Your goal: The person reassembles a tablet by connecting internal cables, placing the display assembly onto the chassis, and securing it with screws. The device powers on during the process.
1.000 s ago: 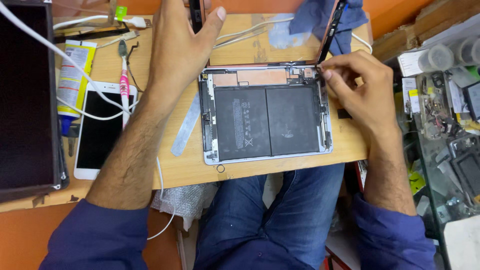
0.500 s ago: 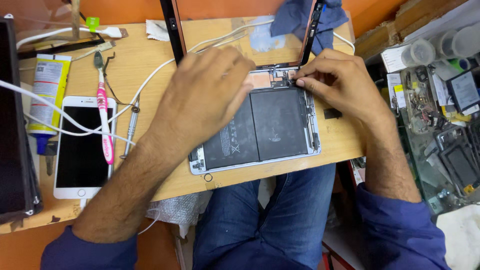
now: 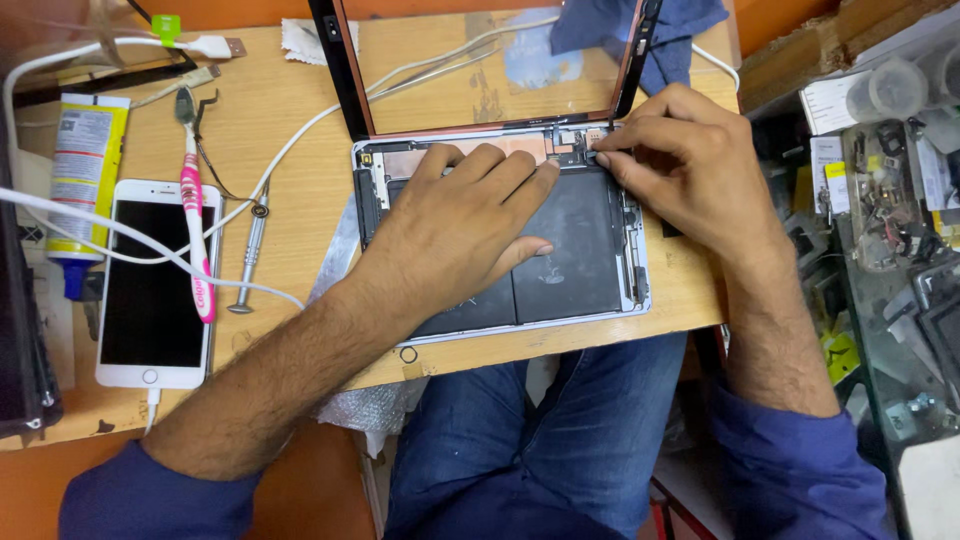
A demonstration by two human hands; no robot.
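The opened tablet (image 3: 590, 250) lies flat on the wooden table (image 3: 290, 150), its long axis running left to right across the person's lap, and everything here is told from that tablet. Its lifted glass panel (image 3: 480, 70) stands tilted up from the far edge, hinged along that long side.

The left hand (image 3: 455, 230) lies palm down across the tablet's left half, over the dark battery cells, fingers (image 3: 500, 170) stretched out flat and close together, tips reaching toward the far edge. It grips nothing; it looks to be pressing the body down to steady it.

The right hand (image 3: 690, 170) sits at the tablet's far right corner, and this is the nearer hand to the small connector area (image 3: 580, 140) by the hinge. Its fingers are curled in tight, fingertip and thumb pinched narrowly at that spot, touching the board just left of the knuckles. Whether a tiny part or tool is held in the pinch, I cannot tell; it is too small to make out.

Off the tablet's left side lie a small screwdriver (image 3: 248, 250), a pink toothbrush (image 3: 195, 210), then a white phone (image 3: 152, 285) with a white cable (image 3: 100, 235) across it, and farther left a yellow tube (image 3: 85, 165). A blue cloth (image 3: 640, 30) sits beyond the far edge.
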